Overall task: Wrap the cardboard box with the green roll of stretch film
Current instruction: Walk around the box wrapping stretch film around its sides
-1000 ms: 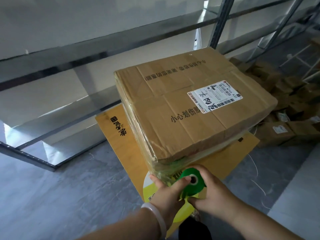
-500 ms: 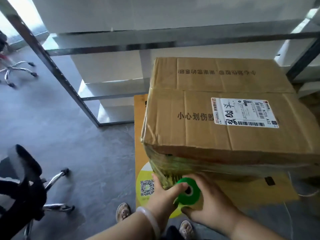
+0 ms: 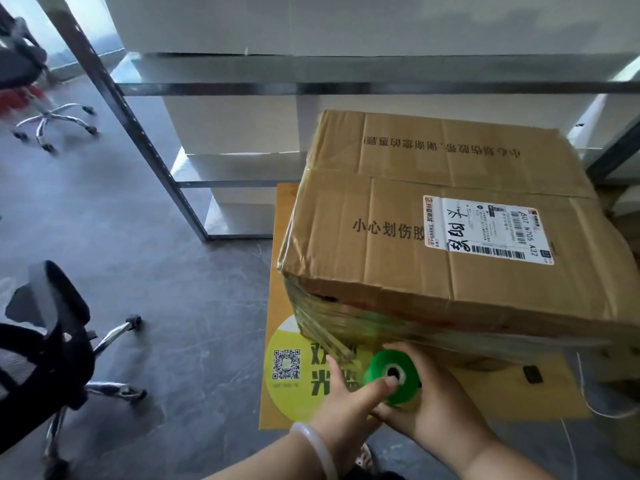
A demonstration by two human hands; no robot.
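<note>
The green roll [image 3: 391, 375], core end facing up, is gripped by left hand [image 3: 349, 407] and right hand [image 3: 429, 414] beside the cardboard box [image 3: 450, 237].

Brown cardboard box [image 3: 433, 244], green roll [image 3: 393, 374], yellow-orange board [image 3: 280, 271], perhaps grey floor [image 3: 138, 271].

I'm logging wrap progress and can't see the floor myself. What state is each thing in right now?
cardboard box: flaps closed, upright, film around its lower side only.
green roll: held by both hands, film strip drawn to the box corner.
left hand: thumb over the roll's core.
right hand: cupped under the roll.
shipping label: stuck flat on top, not filmed over.
yellow board: flat under the box.
</note>
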